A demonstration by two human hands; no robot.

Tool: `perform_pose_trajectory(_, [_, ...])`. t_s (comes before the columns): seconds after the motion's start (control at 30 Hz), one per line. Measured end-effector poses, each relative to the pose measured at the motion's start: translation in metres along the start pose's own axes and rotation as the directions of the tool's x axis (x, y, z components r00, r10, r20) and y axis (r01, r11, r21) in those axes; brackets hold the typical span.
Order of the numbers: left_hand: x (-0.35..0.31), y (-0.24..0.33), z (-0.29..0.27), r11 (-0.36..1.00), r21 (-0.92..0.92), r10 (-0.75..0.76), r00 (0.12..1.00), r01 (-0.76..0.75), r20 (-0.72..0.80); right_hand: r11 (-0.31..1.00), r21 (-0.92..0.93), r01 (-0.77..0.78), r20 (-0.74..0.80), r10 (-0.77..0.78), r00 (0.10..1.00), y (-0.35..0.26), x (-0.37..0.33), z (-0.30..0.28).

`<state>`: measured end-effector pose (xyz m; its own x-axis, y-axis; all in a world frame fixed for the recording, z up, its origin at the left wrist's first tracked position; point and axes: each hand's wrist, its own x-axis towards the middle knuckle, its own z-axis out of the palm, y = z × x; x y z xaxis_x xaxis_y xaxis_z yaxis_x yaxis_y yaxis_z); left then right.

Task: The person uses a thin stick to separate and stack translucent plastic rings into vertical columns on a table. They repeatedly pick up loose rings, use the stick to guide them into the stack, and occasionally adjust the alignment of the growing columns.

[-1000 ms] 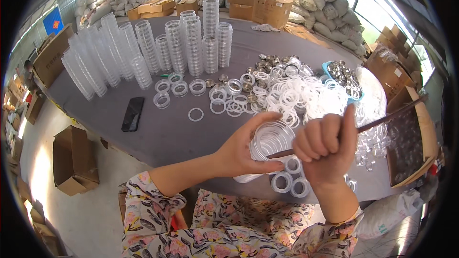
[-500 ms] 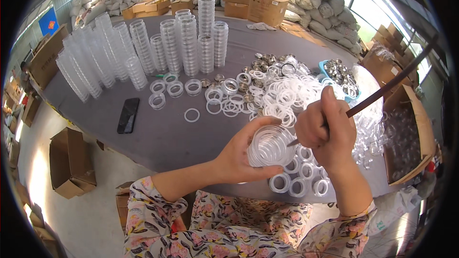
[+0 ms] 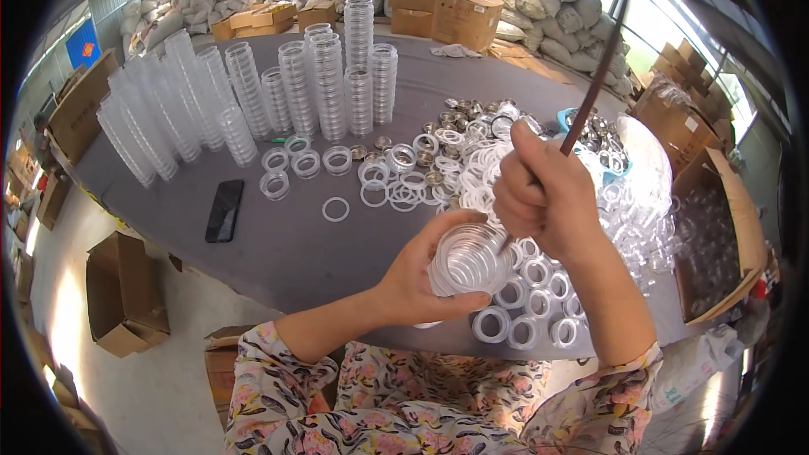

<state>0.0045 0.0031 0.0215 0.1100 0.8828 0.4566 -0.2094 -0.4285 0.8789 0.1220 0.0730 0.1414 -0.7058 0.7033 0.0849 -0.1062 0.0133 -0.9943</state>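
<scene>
In the head view, with the clock centred on the held stack, the left hand [image 3: 413, 285] curls around a nested stack of clear round plastic pieces [image 3: 468, 263] near the table's closest edge, thumb below and fingers over the top. Between 1 and 2 o'clock the right hand [image 3: 543, 194] is clenched around a dark rod [image 3: 594, 88], which slants up toward 1 o'clock; its lower tip is at the stack's right side, though whether it touches cannot be told. Judging by how things lie, the work looks well advanced yet unfinished: tall clear towers [image 3: 329, 84] stand at 11 o'clock and a leaning row of clear stacks [image 3: 152, 118] at 10, apparently the done part. Much seems left: a heap of loose white rings [image 3: 484, 170] spreads at 12 to 1, a cluster of clear rings [image 3: 528, 303] lies at 4, beside the hands, and a blue basket [image 3: 618, 173] of metal parts sits at 2. A cardboard box [image 3: 740, 223] of small clear pieces is at 3, and a black phone [image 3: 224, 211] lies between 9 and 10.
</scene>
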Motion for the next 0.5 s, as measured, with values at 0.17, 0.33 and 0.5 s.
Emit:
perform_pose_trajectory(0.17, [0.001, -0.003, -0.002, 0.993, 0.089, 0.075, 0.997, -0.075, 0.008, 0.878, 0.455, -0.149, 0.138, 0.096, 0.986, 0.015, -0.001, 0.005])
perform_pose_trajectory(0.33, [0.002, -0.006, 0.001, 0.996, 0.060, 0.073, 0.995, -0.070, -0.066, 0.926, 0.184, 0.331, -0.006, -0.335, 0.942, 0.026, 0.006, 0.015])
perform_pose_trajectory(0.5, [-0.002, -0.004, -0.001, 0.999, 0.044, 0.030, 0.999, -0.029, -0.024, 0.999, 0.027, -0.032, 0.056, 0.031, 0.998, -0.001, 0.002, 0.000])
